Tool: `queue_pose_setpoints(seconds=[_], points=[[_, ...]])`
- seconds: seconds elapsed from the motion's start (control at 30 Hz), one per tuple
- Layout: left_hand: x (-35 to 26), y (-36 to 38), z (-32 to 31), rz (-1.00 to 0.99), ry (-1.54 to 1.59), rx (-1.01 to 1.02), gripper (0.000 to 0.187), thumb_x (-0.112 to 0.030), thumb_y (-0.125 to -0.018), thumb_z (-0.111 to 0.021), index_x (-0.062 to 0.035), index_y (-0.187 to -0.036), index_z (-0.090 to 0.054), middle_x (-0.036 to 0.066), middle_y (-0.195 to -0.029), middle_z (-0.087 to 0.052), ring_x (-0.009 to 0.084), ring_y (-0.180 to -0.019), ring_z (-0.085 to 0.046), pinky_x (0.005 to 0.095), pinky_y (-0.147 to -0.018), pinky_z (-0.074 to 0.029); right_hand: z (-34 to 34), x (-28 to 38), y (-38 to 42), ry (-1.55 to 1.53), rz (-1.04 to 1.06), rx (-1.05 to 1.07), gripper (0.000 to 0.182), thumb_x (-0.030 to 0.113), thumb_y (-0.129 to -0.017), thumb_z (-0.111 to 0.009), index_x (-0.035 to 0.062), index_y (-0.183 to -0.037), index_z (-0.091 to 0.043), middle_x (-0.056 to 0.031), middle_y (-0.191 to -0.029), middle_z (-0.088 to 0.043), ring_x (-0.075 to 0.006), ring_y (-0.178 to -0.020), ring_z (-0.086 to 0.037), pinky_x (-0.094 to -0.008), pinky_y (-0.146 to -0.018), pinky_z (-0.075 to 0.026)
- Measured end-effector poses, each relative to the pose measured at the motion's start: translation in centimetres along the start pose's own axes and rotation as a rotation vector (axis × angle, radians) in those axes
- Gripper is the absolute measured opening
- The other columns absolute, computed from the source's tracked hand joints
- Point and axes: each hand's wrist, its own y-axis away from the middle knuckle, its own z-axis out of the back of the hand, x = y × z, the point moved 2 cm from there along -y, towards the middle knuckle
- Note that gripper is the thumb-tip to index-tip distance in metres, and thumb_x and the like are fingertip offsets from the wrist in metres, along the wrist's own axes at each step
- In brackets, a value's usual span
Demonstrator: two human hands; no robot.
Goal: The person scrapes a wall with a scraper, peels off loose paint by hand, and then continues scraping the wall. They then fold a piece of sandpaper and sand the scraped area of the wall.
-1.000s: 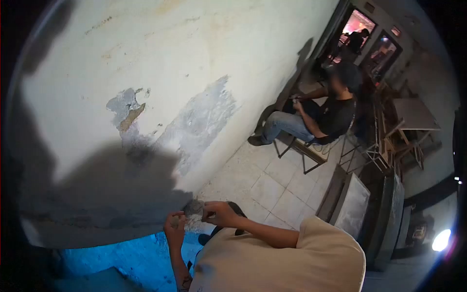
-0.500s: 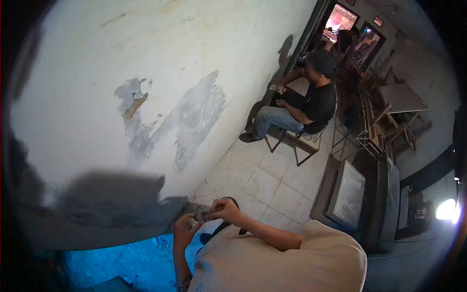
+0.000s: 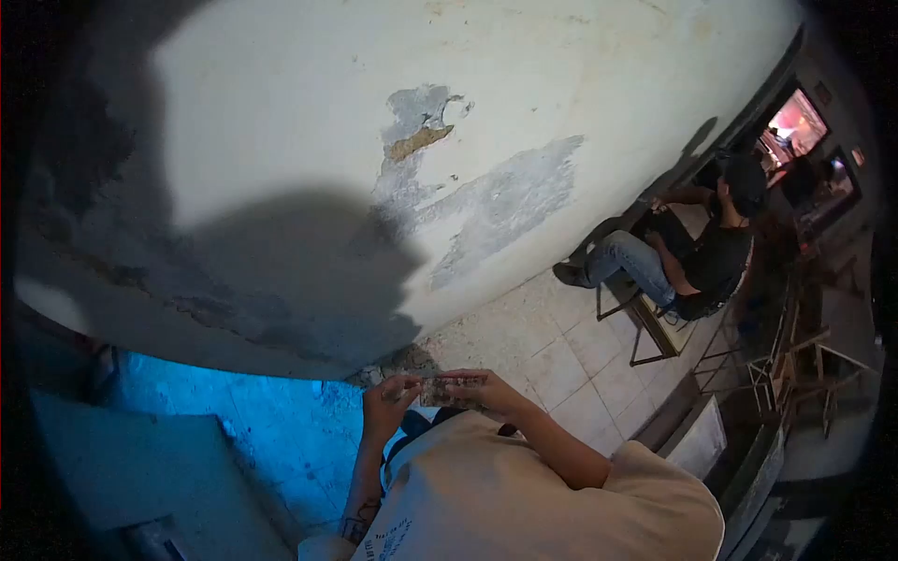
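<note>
My left hand (image 3: 386,409) is in front of my body, low in the head view, with thumb and fingers drawn together. My right hand (image 3: 488,393) faces it, its fingers pointing left and bent inward. A small mottled brownish patch (image 3: 434,392) shows between the fingertips. It looks like a small flat thing between both hands, but its kind is too blurred to tell. My beige shirt (image 3: 543,477) fills the area below the hands.
A pale wall (image 3: 309,112) with peeling plaster rises ahead. On the right, a person (image 3: 720,252) sits on a low bench (image 3: 659,327) on the tiled floor (image 3: 561,365). Stacked wooden furniture (image 3: 786,346) stands behind. Blue light falls on the floor at left, beside a grey panel (image 3: 150,458).
My head view has turned left, so the wall and seated person appear farther right. My right hand has turned, its fingers now stretched more toward the left hand.
</note>
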Motion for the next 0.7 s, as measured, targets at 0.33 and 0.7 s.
queue_pose_setpoints(seconds=[0.33, 0.7], points=[[-6.0, -1.6, -1.4, 0.015, -0.124, -0.190, 0.023, -0.004, -0.079, -0.067, -0.0061, -0.102, -0.065, 0.006, -0.088, -0.067, 0.0119, -0.084, -0.062, 0.0280, -0.074, -0.049, 6.7, 20.6, -0.7, 0.670, 0.838, -0.301, 0.025, 0.000, -0.074, -0.071, 0.0005, -0.099, -0.068, -0.0069, -0.084, -0.068, -0.0101, -0.076, -0.060, -0.0254, -0.070, -0.049], [-5.5, 0.6, -3.4, 0.433, -0.131, -0.427, 0.021, -0.009, -0.082, -0.067, -0.0048, -0.102, -0.063, 0.003, -0.085, -0.065, 0.0098, -0.074, -0.057, 0.0257, -0.065, -0.047, 7.6, 26.3, -1.1, 1.176, 1.120, -0.459, 0.023, -0.006, -0.070, -0.066, 0.0072, -0.088, -0.069, -0.0080, -0.080, -0.065, -0.0190, -0.068, -0.065, -0.0282, -0.059, -0.052]])
